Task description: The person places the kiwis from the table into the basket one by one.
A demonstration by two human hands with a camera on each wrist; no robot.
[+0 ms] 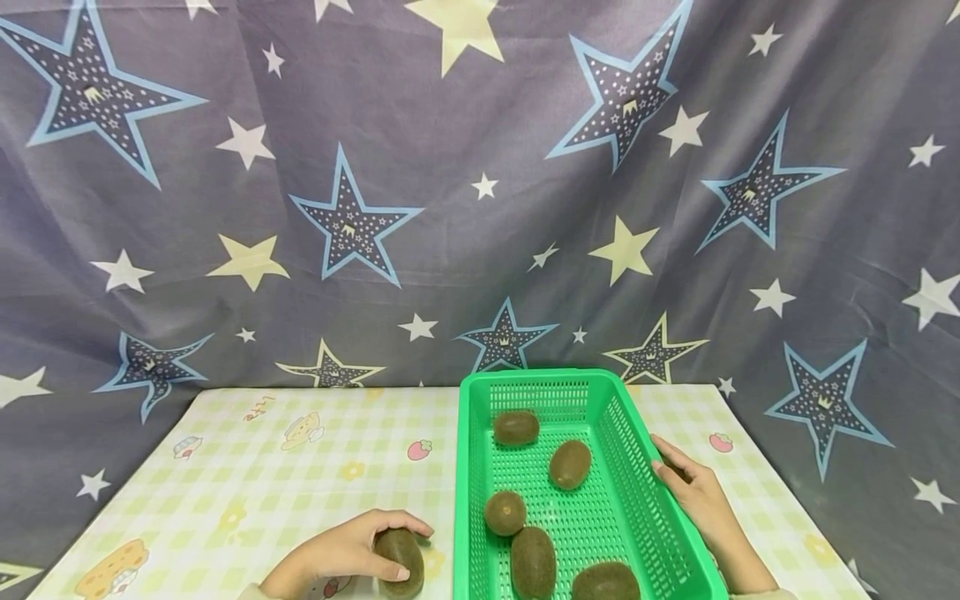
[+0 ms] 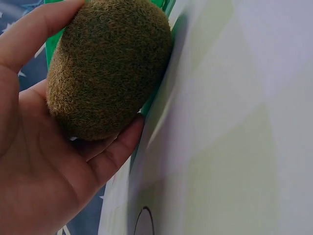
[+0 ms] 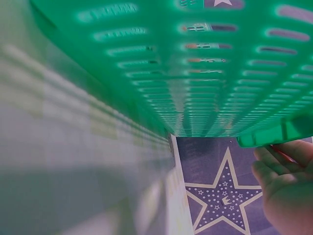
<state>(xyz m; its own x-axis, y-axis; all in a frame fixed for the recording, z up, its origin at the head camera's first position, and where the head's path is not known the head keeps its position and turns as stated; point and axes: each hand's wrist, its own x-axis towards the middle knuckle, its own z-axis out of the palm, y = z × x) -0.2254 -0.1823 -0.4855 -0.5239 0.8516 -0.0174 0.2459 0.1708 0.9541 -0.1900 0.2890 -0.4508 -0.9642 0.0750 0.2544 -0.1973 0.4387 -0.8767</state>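
In the head view my left hand (image 1: pixel 352 546) holds a brown fuzzy kiwi (image 1: pixel 401 562) on the table, left of a green plastic basket (image 1: pixel 463 483). The left wrist view shows the same kiwi (image 2: pixel 110 68) between thumb and fingers, close against the tablecloth. My right hand (image 1: pixel 701 500) grips the basket's right rim. From the right wrist view, fingers (image 3: pixel 266 164) reach beneath that rim, beside the slotted wall. Several kiwis lie in the basket, including one near its far end (image 1: pixel 516 428) and another toward the middle (image 1: pixel 570 464).
A pale checked tablecloth (image 1: pixel 300 467) with cartoon prints covers the table. Behind it hangs a dark grey curtain (image 1: pixel 420 308) patterned with stars. The basket's raised walls stand between my two hands.
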